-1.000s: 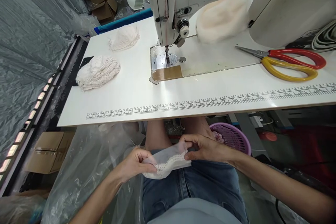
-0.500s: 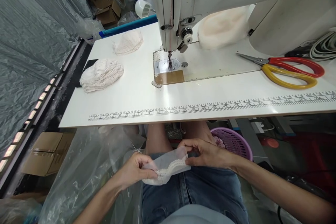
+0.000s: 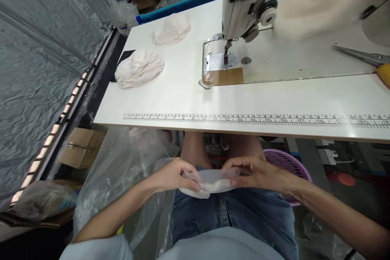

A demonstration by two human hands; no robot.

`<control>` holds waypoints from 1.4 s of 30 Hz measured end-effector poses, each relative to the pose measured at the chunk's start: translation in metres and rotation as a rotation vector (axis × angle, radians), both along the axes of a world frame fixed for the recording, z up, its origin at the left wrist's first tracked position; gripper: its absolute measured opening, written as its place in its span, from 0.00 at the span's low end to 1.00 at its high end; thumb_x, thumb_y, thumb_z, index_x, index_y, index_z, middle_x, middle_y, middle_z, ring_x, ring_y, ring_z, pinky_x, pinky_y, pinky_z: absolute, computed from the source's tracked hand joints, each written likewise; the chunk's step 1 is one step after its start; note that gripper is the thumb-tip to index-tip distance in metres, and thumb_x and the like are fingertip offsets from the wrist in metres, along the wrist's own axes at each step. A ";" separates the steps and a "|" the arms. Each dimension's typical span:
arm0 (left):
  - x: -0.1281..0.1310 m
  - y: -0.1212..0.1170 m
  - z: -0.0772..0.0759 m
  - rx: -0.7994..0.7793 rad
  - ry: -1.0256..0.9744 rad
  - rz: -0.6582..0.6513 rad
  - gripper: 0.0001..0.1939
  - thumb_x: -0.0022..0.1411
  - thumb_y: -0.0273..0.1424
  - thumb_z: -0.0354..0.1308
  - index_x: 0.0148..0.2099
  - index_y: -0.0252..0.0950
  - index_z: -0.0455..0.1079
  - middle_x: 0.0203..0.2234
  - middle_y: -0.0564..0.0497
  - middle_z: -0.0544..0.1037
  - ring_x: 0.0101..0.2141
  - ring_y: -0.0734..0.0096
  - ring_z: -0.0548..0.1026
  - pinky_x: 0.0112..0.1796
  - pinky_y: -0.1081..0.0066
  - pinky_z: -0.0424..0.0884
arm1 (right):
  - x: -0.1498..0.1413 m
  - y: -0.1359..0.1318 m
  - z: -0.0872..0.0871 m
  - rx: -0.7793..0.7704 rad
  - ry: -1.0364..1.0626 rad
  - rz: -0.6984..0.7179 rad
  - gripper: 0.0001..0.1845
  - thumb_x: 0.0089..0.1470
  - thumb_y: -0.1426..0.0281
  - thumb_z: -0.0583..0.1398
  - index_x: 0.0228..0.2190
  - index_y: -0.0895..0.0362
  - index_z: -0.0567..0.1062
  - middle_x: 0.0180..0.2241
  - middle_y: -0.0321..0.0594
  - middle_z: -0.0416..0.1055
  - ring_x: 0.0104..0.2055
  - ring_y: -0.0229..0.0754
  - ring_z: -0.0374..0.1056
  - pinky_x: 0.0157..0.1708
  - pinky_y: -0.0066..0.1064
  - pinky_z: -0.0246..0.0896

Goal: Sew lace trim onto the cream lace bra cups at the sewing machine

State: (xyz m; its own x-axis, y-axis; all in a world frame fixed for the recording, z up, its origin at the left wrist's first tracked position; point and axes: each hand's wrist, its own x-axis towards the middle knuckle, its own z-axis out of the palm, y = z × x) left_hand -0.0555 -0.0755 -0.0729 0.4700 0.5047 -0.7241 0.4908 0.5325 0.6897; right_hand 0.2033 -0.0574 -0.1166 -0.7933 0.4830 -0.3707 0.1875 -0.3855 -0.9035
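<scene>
Over my lap, below the table edge, a strip of sheer white fabric with lace trim (image 3: 213, 187) is stretched between both hands. My left hand (image 3: 179, 176) pinches its left end between thumb and fingers. At the other end, my right hand (image 3: 251, 174) is closed on the fabric, thumb in front. The lace runs along the lower part of the strip, and the cloth sags slightly in the middle. Parts of both ends are hidden by my fingers.
A sewing machine (image 3: 240, 12) stands on the white table (image 3: 170, 101), which has a printed ruler. Two stacks of pale pieces, a lace pile (image 3: 140, 69) and a smoother pile (image 3: 173, 28), lie left. Scissors (image 3: 365, 55) rest right. A purple basket (image 3: 288, 162) sits below.
My view has shifted, so the table and machine appear further right and higher. Both hands still hold the lace-trimmed strip, which now lies more level and looks narrower.
</scene>
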 end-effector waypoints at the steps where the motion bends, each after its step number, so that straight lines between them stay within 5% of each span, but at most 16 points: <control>1: 0.001 0.002 0.000 0.000 -0.019 -0.022 0.13 0.45 0.35 0.67 0.33 0.32 0.77 0.23 0.51 0.77 0.25 0.76 0.71 0.26 0.80 0.64 | -0.004 0.001 0.000 0.014 0.005 0.029 0.20 0.46 0.59 0.64 0.38 0.58 0.75 0.35 0.41 0.73 0.36 0.43 0.68 0.35 0.30 0.62; 10: 0.007 0.012 0.000 0.032 -0.016 -0.085 0.14 0.46 0.35 0.66 0.34 0.30 0.77 0.22 0.52 0.75 0.24 0.77 0.69 0.25 0.80 0.62 | -0.030 0.010 0.002 0.164 0.083 0.134 0.15 0.50 0.60 0.61 0.29 0.60 0.78 0.27 0.37 0.70 0.30 0.38 0.65 0.29 0.27 0.57; 17: 0.012 0.015 -0.003 0.030 -0.037 -0.101 0.16 0.48 0.38 0.65 0.34 0.29 0.76 0.19 0.54 0.71 0.22 0.79 0.64 0.22 0.79 0.58 | -0.030 0.015 0.009 0.180 0.038 0.214 0.16 0.51 0.59 0.60 0.33 0.60 0.77 0.28 0.38 0.71 0.30 0.39 0.66 0.29 0.28 0.58; 22: 0.010 0.017 -0.005 0.077 -0.069 -0.089 0.16 0.46 0.39 0.65 0.31 0.30 0.75 0.17 0.57 0.66 0.20 0.81 0.60 0.21 0.79 0.53 | -0.029 0.014 0.009 0.097 -0.017 0.125 0.18 0.49 0.56 0.61 0.27 0.60 0.76 0.23 0.35 0.67 0.26 0.37 0.62 0.25 0.27 0.55; 27: 0.005 0.015 -0.011 0.092 -0.129 -0.048 0.11 0.46 0.35 0.65 0.29 0.31 0.74 0.21 0.55 0.70 0.24 0.78 0.65 0.25 0.79 0.59 | -0.016 0.013 0.005 -0.068 -0.030 0.130 0.18 0.46 0.56 0.63 0.28 0.59 0.76 0.26 0.37 0.69 0.29 0.38 0.64 0.29 0.27 0.56; 42: 0.011 0.010 -0.016 0.046 -0.138 0.058 0.12 0.45 0.35 0.67 0.30 0.30 0.74 0.18 0.57 0.68 0.22 0.81 0.61 0.24 0.80 0.56 | -0.023 0.005 0.005 0.022 -0.003 0.092 0.17 0.48 0.57 0.62 0.28 0.61 0.75 0.25 0.36 0.65 0.28 0.37 0.61 0.26 0.26 0.51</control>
State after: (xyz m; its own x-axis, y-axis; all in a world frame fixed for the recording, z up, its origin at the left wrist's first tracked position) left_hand -0.0447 -0.0656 -0.0885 0.5330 0.5647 -0.6301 0.3590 0.5235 0.7727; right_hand 0.1802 -0.0528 -0.1113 -0.8336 0.4161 -0.3631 0.2236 -0.3469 -0.9109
